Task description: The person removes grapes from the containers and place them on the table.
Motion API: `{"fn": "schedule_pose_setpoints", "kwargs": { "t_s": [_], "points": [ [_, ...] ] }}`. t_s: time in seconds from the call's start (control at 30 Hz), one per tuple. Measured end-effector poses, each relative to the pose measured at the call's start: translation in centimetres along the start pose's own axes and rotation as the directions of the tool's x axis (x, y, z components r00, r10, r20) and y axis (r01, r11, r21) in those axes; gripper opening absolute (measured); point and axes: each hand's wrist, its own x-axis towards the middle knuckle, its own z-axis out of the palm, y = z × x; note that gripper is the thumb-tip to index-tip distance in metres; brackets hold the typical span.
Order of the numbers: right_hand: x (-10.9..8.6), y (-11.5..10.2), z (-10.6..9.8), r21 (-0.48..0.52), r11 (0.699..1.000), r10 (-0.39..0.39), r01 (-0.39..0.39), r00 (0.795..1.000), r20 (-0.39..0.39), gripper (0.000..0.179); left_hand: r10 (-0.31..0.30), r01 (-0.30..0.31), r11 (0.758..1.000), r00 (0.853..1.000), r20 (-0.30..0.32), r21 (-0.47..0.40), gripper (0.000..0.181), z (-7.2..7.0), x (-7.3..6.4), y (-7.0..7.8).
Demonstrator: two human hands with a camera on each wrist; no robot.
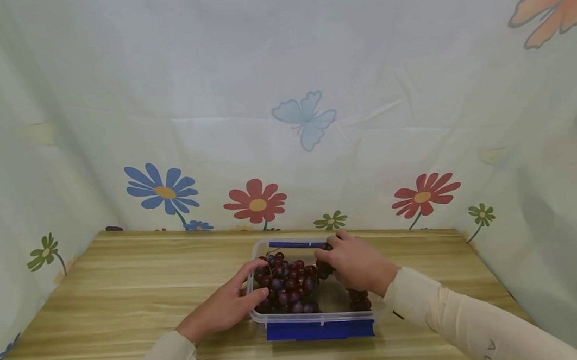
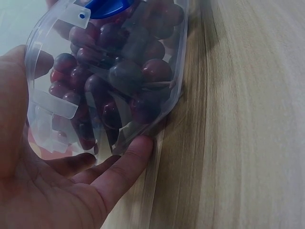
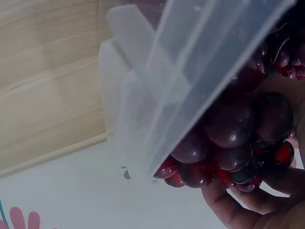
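Observation:
A clear plastic food container with blue clips stands on the table, with dark red grapes heaped in its left part. My left hand holds the container's left side. In the left wrist view, one digit hooks over the rim and other fingers touch the lower edge of the wall. My right hand grips a bunch of grapes at the container's right part, its fingers curled round the bunch from below in the right wrist view. A few more grapes lie in the front right corner.
The wood-grain table extends on both sides of the container. Behind it hangs a pale cloth printed with flowers and butterflies, which also encloses the left and right sides.

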Motion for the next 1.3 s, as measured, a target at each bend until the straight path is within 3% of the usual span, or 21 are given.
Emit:
{"fn": "schedule_pose_setpoints", "kwargs": {
  "t_s": [0.23,0.53,0.77,1.3],
  "points": [
    [-0.8,0.9,-0.6,0.091,0.994,0.061,-0.051,0.992,-0.106,0.046,0.002,-0.002,1.0,1.0,0.007,-0.009,0.057,0.0,0.0,-0.1],
    [-1.0,1.9,-2.3,0.204,0.971,0.171,-0.124,0.957,-0.233,0.046,0.017,-0.017,1.0,1.0,0.01,-0.005,0.055,-0.1,0.1,-0.3],
    [-0.9,2.2,-3.3,0.314,0.937,0.241,-0.153,0.934,-0.263,0.046,0.019,-0.019,1.0,1.0,0.015,-0.003,0.055,-0.1,0.1,-0.4],
    [-1.4,3.3,-5.5,0.447,0.876,0.324,-0.183,0.908,-0.264,0.05,0.007,-0.007,1.0,1.0,0.012,-0.015,0.053,0.0,0.1,-0.1]
  ]
}}
